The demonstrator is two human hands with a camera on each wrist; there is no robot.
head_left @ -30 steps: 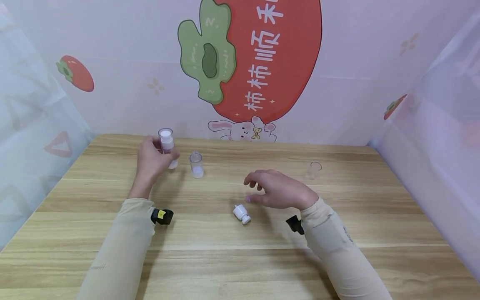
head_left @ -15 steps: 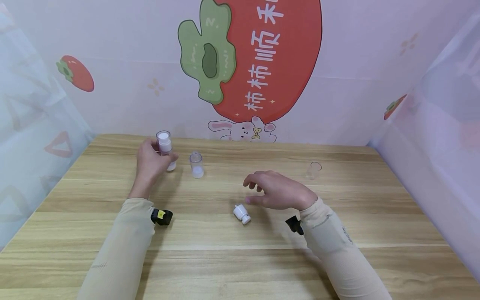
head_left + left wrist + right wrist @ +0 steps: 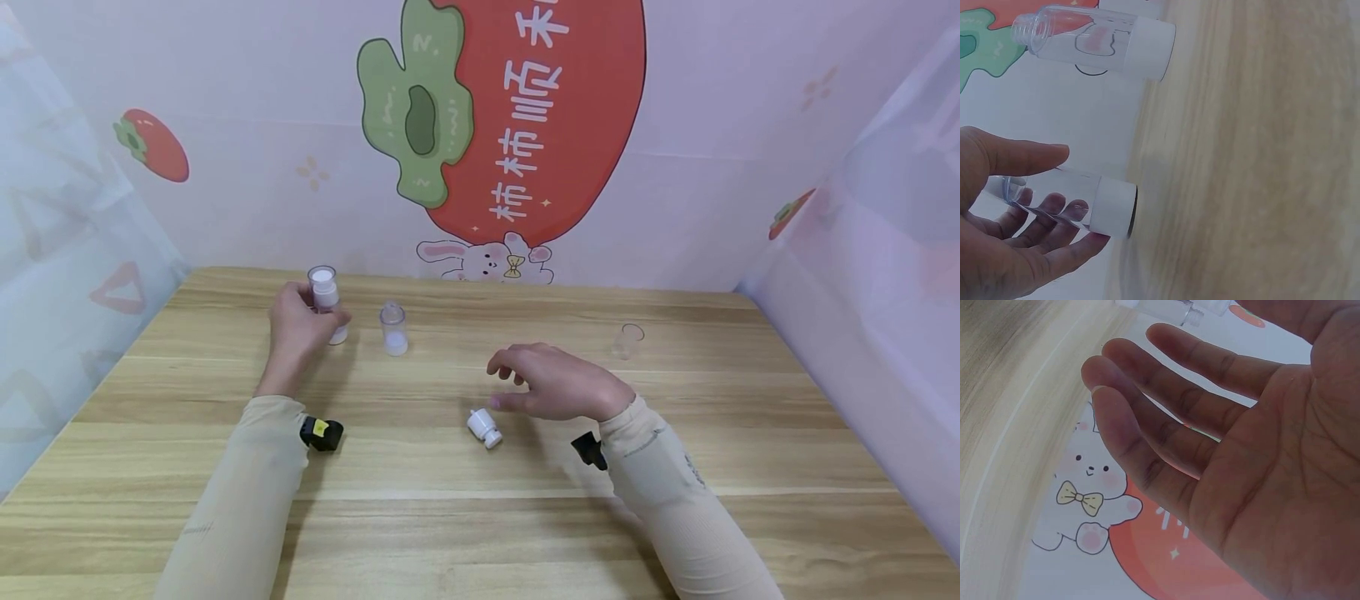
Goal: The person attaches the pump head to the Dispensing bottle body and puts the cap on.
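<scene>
Left hand (image 3: pixel 300 323) grasps a pump-topped clear bottle (image 3: pixel 325 292), nearly upright, at the table's (image 3: pixel 450 533) far left.
Thumb and fingers take opposite sides of the clear body, seemingly to steady it; whether its white base meets the table cannot be told. Near it a pumpless second bottle (image 3: pixel 393 330) stands, apparently stable on its flat base. Farther right, a white pump head (image 3: pixel 483 427) lies tipped near the right hand (image 3: pixel 558 379), whose loosely bent fingers hold nothing.

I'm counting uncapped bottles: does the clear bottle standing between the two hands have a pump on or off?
Off: in the left wrist view, the clear bottle's threaded neck is bare, with nothing fitted on it.
</scene>
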